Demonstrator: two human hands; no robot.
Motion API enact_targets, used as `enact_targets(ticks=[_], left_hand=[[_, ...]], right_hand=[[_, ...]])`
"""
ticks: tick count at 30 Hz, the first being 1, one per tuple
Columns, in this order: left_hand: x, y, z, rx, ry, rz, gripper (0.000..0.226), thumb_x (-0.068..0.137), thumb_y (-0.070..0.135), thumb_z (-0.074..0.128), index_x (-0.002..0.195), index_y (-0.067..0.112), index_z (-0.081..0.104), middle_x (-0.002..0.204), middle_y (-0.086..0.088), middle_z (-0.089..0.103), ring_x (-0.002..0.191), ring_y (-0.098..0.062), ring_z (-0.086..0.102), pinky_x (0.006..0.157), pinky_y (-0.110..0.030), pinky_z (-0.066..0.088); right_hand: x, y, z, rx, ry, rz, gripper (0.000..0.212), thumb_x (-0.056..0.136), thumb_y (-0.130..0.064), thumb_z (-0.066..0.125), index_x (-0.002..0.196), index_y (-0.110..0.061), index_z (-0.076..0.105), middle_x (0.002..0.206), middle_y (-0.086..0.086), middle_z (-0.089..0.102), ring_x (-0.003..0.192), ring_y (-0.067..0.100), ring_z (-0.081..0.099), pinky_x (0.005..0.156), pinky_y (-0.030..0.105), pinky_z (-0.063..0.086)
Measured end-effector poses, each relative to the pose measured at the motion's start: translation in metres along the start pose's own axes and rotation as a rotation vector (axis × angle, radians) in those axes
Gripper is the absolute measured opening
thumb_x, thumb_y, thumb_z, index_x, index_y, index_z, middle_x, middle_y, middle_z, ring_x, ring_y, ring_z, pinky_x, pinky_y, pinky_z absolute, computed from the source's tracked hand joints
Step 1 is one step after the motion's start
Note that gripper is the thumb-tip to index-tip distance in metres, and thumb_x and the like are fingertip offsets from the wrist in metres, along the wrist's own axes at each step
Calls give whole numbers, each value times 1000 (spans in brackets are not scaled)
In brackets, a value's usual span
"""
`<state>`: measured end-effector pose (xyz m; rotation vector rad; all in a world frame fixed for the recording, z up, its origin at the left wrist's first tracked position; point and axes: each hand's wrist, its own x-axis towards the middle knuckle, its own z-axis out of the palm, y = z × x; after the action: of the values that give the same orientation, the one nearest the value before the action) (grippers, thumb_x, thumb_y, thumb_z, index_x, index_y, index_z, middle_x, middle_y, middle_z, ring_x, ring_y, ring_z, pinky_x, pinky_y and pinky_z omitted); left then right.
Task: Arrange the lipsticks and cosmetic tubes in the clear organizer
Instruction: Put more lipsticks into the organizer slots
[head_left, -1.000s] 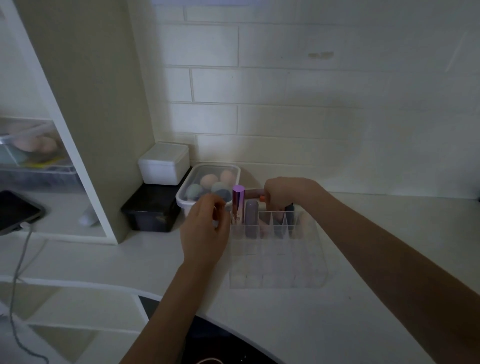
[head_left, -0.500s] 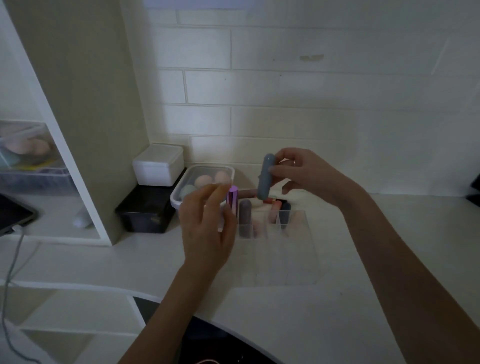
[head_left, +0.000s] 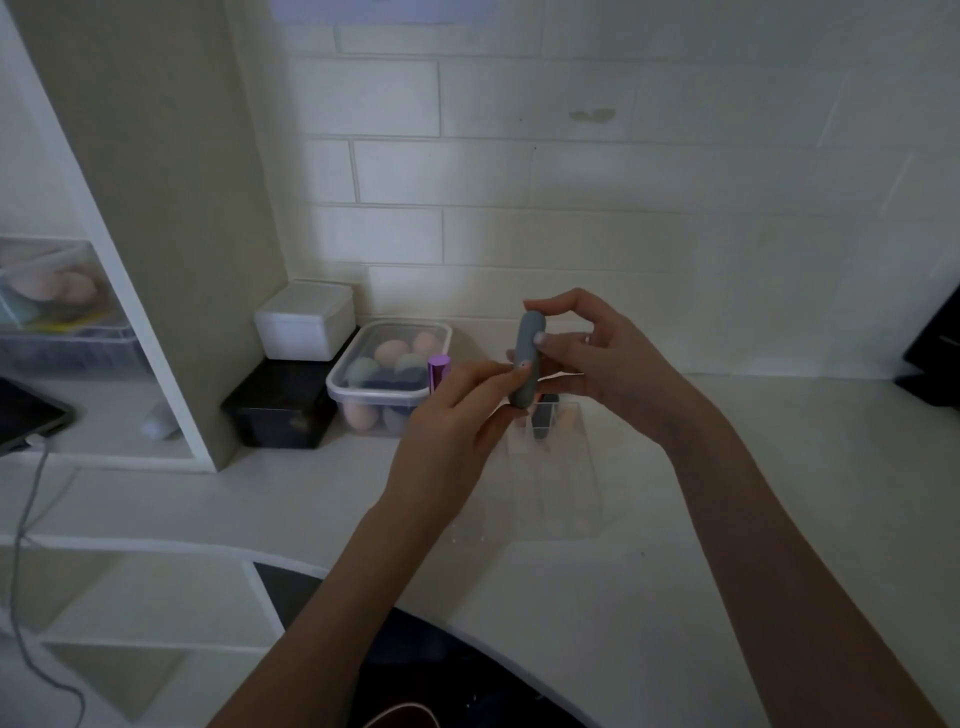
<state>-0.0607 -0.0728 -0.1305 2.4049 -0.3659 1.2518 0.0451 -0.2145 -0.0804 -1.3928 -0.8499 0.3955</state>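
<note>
I hold a grey rounded cosmetic tube (head_left: 527, 349) upright above the clear organizer (head_left: 550, 493). My right hand (head_left: 597, 358) pinches its top and upper side. My left hand (head_left: 457, 431) grips its lower part with fingertips. A purple lipstick (head_left: 438, 370) stands in the organizer's back left corner, partly hidden by my left hand. A dark tube (head_left: 543, 415) and a peach one (head_left: 569, 421) sit in back slots. The organizer's front compartments look empty.
A lidded clear tub of makeup sponges (head_left: 387, 371) sits behind the organizer at the left. Beside it a white box (head_left: 304, 319) rests on a black box (head_left: 283, 410). A white shelf divider (head_left: 150, 234) stands at the left, the tiled wall behind.
My right hand lifted the grey tube out from behind the organizer and raised it. My left hand rose from the purple lipstick and now grips the tube's lower part.
</note>
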Motion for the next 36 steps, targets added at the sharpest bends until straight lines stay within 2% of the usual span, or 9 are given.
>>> enact_targets(ticks=[6,12,17,20,24,29,31,34,36], left_hand=[[-4,4,1,-15,-33,-84,34,70,-6,77,102,-3,67,104,-21,69,92,-32,67,79,-39,56],[-11,2,-1,58,-30,-86,23,69,4,79,90,1,70,88,-13,73,73,-28,68,69,-28,52],[-15,-12,0,155,106,-38,17,74,-2,73,90,1,71,91,-12,73,92,-19,56,85,-23,42],[-21,-21,-2,221,232,-128,17,83,3,54,89,0,70,85,-14,70,92,-22,54,85,-20,37],[-26,-28,-4,206,332,-258,14,78,-12,61,83,0,65,80,-15,66,85,-20,50,81,-15,32],[-31,-35,-7,173,395,-294,18,82,8,46,80,-1,61,75,-16,62,79,-17,46,72,-15,30],[-34,-40,-5,177,379,-318,16,81,6,46,80,0,61,76,-16,61,79,-16,45,72,-15,30],[-38,-48,-1,173,362,-375,10,79,-2,52,82,0,61,78,-15,61,81,-16,46,72,-14,30],[-34,-50,0,161,374,-381,13,82,5,48,83,0,60,79,-16,61,82,-17,46,72,-14,30]], right_hand=[[-2,3,-2,-56,52,30,15,86,-6,65,95,-14,57,93,15,72,79,23,72,70,36,61],[1,9,-1,-28,43,9,15,88,-8,63,83,-13,50,69,-3,70,66,16,72,62,27,58],[8,14,5,-235,245,-61,29,79,-13,75,78,-8,47,83,22,66,66,24,72,55,33,59],[12,21,11,-435,319,-133,36,74,-17,80,75,-9,44,78,20,65,63,26,66,52,32,57],[14,32,22,-633,277,-190,36,72,-26,79,72,-17,44,72,10,61,60,12,53,55,24,49],[14,40,32,-758,137,-163,37,73,-26,77,67,-21,41,67,3,57,59,9,48,58,31,44],[14,42,32,-800,107,-167,34,80,-28,71,66,-22,41,63,-7,51,56,1,45,56,22,39],[17,40,27,-855,112,-220,26,91,-27,56,72,-10,55,67,0,52,61,0,44,54,20,29],[21,36,19,-779,172,-222,24,96,-25,50,79,-13,63,78,5,59,64,1,52,54,15,35]])
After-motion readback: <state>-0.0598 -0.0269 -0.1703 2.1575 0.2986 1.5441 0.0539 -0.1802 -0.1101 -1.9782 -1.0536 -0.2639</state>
